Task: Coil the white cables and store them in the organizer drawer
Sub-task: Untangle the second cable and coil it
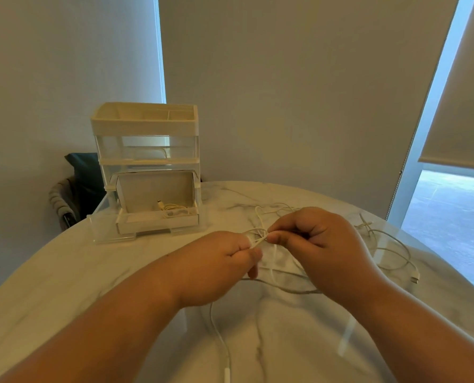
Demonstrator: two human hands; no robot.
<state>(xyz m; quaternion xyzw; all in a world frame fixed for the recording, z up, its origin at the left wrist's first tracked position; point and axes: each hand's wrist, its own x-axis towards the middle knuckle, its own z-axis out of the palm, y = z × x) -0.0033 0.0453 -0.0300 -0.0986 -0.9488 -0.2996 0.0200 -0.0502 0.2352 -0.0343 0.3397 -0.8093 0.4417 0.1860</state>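
1. Hands meet above a marble-patterned worktop. The left hand, fingers curled, pinches small loops of a thin white cable. The right hand, just beside the left, nips the same cable between thumb and forefinger.
2. Slack, apparently from that cable, trails toward the person and off the bottom of the view. A second cable lies loose on the worktop to the right, its plug end near the rim.
3. Behind the hands to the left stands the organizer, its bottom drawer pulled out with a coiled cable already inside.
4. Cable of this kind looks light, limp and a little springy, so it is likely to uncoil if let go. It seems best held at the gathered loops rather than by the plugs, and turned without sharp kinks.
5. No brand, label or writing can be read on anything in view.
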